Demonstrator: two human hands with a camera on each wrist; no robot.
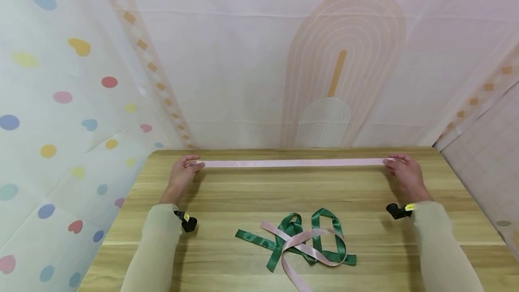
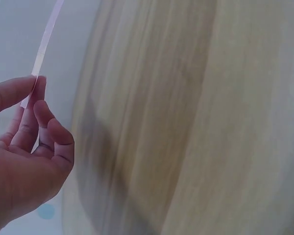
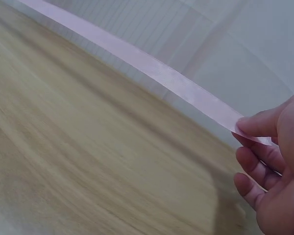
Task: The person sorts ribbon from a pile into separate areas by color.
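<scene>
Pink ribbon stretches taut between left hand and right hand, both pinching its ends.

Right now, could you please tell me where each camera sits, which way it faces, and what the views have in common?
Head: worn on the head, looking forward and down at the wooden table; both sleeves, the left hand and right hand show, stretching a pink ribbon, with a ribbon pile nearer.
Left wrist: beside the left hand, looking along the table; its fingers pinch the ribbon's end.
Right wrist: beside the right hand, looking along the ribbon; its fingers pinch the other end.
Shared: all three show the pink ribbon and table.
</scene>
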